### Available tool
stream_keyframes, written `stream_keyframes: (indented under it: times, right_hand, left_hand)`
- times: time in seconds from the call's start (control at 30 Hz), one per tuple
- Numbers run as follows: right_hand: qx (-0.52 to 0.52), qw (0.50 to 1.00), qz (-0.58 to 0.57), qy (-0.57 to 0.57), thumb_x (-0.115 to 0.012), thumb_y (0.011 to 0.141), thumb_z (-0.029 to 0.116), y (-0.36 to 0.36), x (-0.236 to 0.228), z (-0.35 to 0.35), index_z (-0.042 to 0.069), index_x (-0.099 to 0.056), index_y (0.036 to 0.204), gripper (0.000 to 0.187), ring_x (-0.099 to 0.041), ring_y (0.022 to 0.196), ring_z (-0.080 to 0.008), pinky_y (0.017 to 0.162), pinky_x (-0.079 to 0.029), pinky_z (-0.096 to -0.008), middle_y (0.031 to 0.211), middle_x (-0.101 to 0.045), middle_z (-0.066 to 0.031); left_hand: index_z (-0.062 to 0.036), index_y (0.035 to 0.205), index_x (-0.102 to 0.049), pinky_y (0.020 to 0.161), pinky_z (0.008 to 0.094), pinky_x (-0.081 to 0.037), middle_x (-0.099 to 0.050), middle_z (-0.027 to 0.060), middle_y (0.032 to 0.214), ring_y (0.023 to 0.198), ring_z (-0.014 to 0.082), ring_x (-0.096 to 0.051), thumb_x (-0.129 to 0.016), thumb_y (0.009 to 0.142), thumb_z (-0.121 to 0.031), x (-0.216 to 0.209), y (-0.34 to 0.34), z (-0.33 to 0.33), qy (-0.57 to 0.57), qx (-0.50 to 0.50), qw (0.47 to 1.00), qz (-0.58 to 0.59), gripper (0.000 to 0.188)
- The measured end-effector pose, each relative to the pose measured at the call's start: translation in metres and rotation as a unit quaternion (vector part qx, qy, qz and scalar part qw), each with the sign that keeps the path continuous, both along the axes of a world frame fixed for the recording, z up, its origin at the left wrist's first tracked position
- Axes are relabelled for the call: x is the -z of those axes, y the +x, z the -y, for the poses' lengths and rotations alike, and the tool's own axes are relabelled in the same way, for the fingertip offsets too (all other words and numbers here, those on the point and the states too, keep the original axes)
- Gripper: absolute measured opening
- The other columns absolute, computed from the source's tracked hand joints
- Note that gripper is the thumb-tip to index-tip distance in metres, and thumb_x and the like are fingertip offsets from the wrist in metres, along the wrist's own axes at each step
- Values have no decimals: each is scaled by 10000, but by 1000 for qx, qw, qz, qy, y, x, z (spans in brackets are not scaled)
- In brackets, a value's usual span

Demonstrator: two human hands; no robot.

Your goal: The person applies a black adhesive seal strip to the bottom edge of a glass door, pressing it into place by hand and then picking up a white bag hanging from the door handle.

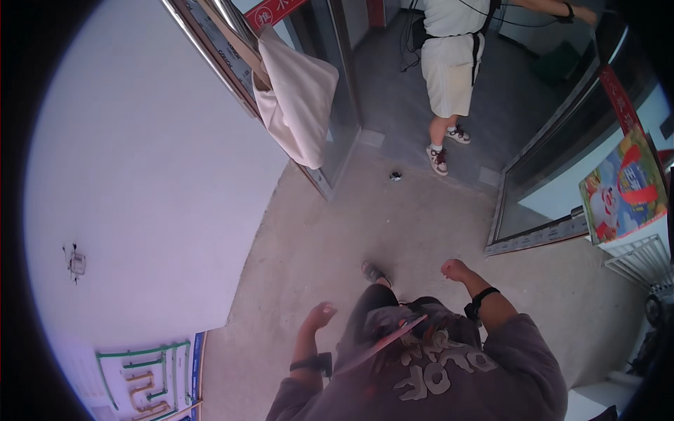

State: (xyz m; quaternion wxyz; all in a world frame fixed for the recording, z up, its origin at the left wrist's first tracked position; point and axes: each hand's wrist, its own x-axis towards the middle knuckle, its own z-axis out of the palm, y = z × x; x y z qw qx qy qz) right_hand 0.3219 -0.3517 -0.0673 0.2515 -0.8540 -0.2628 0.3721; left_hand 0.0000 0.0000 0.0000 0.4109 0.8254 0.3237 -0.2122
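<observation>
Both hands hang empty above the bare concrete floor (pixel 393 224). The left hand (pixel 321 314) is loosely curled, fingers together, holding nothing; the right hand (pixel 455 269) is closed into a loose fist. Ahead, a cream cloth bag (pixel 298 98) hangs on the glass door frame (pixel 232 63), well apart from both hands, and another person (pixel 449 63) stands in the doorway.
</observation>
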Motion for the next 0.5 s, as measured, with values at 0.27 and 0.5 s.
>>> stream_keyframes:
  times: [0.27, 0.5]
  right_hand:
    - [41, 999, -14, -7, -529, 688, 132, 96, -13, -74, 26, -573, 687, 115, -569, 566, -162, 527, -452, -285, 631, -580, -86]
    - [63, 997, 12, 36, -523, 681, 153, 171, 9, -187, 54, -564, 656, 110, -554, 558, -203, 532, -442, -317, 645, -578, -90]
  left_hand:
    - [-53, 956, -532, 726, 346, -433, -576, 160, 881, 854, 287, -548, -572, 719, -286, 6, 132, -88, -24, -16, 999, 30, 335]
    - [-3, 962, -507, 647, 282, -474, -589, 130, 836, 753, 187, -574, -514, 758, -95, 9, 209, -142, -165, -163, 970, 76, 224]
